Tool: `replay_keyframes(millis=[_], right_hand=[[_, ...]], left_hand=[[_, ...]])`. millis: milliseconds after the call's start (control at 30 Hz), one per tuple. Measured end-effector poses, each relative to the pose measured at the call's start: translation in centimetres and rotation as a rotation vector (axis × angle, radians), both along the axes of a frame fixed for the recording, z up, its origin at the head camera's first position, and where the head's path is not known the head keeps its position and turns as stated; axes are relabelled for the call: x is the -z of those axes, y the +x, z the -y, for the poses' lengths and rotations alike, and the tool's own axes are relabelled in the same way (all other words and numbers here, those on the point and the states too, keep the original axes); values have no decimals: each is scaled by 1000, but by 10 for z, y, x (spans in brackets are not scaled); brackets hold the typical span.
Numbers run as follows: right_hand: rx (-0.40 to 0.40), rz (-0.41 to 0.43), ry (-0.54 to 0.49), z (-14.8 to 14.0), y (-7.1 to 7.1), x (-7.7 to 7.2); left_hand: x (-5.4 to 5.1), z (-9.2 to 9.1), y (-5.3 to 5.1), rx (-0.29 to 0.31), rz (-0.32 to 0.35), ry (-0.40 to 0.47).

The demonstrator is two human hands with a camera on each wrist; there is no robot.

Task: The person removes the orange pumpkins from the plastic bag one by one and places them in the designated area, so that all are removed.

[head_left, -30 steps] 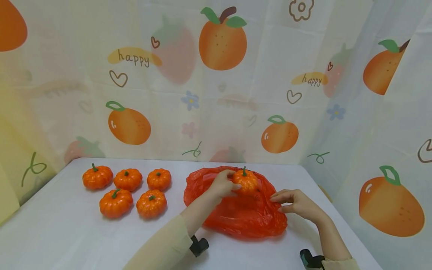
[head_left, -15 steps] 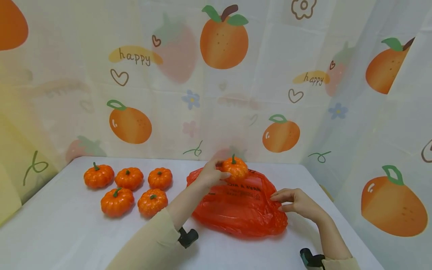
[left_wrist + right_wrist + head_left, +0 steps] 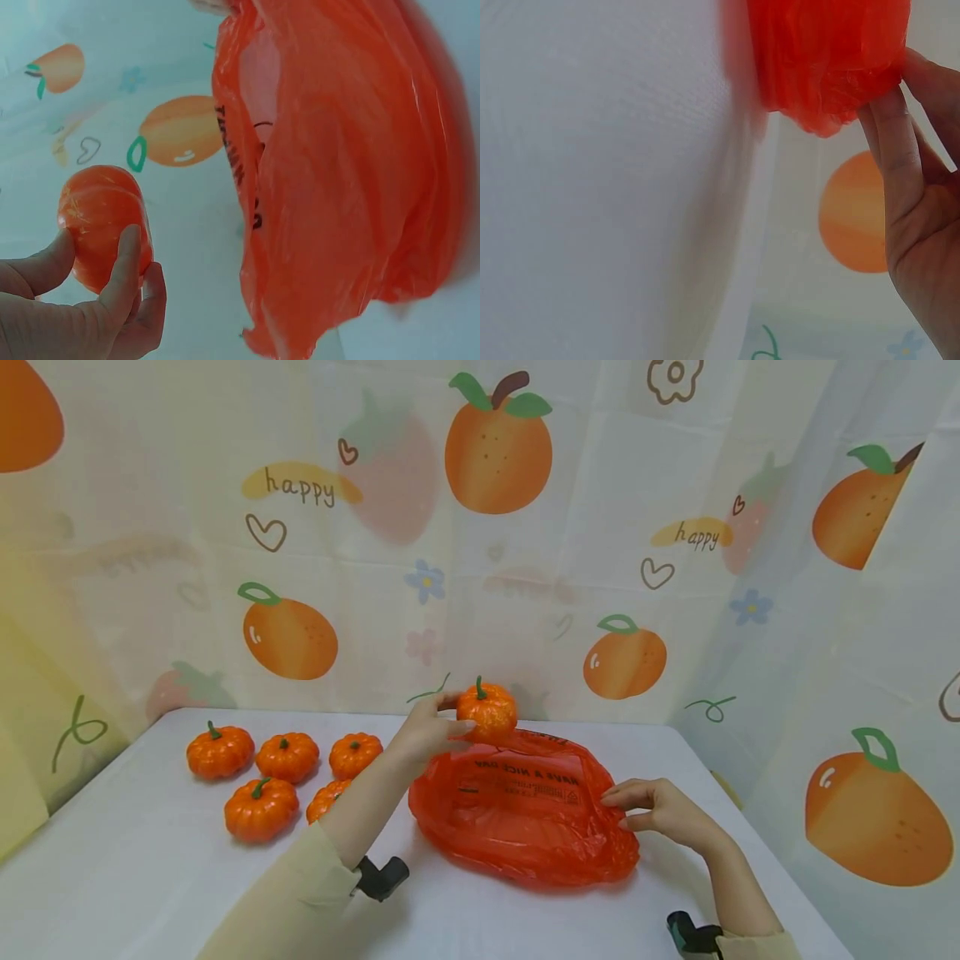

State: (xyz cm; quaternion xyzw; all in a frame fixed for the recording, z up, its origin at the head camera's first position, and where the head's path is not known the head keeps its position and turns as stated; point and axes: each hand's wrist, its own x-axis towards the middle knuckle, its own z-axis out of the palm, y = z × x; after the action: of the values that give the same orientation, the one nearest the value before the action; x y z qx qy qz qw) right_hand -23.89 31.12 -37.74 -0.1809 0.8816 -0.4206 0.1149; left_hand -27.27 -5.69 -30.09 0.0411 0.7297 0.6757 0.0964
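Note:
In the head view, my left hand point(image 3: 429, 733) holds a small orange pumpkin point(image 3: 491, 710) with a green stem, raised at the far left edge of a red plastic bag point(image 3: 517, 835). The left wrist view shows the thumb and fingers gripping the pumpkin point(image 3: 105, 217) from below, apart from the bag point(image 3: 345, 165). My right hand point(image 3: 667, 814) pinches the bag's right edge between thumb and fingers. In the right wrist view, those fingers point(image 3: 898, 150) touch the crumpled bag end point(image 3: 825, 67). The bag lies with its mouth partly spread, printed lettering showing inside.
Several more orange pumpkins point(image 3: 261, 810) stand on the left of the white table point(image 3: 135, 877); my left forearm partly covers one pumpkin point(image 3: 324, 797). A fruit-printed curtain point(image 3: 517, 568) hangs behind the table and along its right side.
My left hand has lifted the pumpkin up out of the bag's mouth area and carried it left. The bag's far rim rose, showing its lettering. My right hand has stayed in place.

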Motion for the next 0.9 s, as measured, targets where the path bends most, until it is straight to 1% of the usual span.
replay_keyframes(millis=[200,333,433,633,700,800,900], right_hand=[[-5,-4,4,0,0,-1],[-15,-11,8,-1,0,-1],[-23,-15,6,-1,0,-1],[-10,-18,12,-1,1,-2],[-5,-14,6,-1,1,-2],[-23,-14,-14,1,2,-3],[-35,-20,-25,2,2,-4]], left_hand=[[-6,25,2,8,-27,38],[-7,42,3,-14,-37,53],[-9,54,4,-41,-41,39],[-14,76,7,-45,-55,38],[-14,85,9,-52,-54,41],[-14,99,10,-59,-52,45],[-12,115,12,-70,-49,31]])
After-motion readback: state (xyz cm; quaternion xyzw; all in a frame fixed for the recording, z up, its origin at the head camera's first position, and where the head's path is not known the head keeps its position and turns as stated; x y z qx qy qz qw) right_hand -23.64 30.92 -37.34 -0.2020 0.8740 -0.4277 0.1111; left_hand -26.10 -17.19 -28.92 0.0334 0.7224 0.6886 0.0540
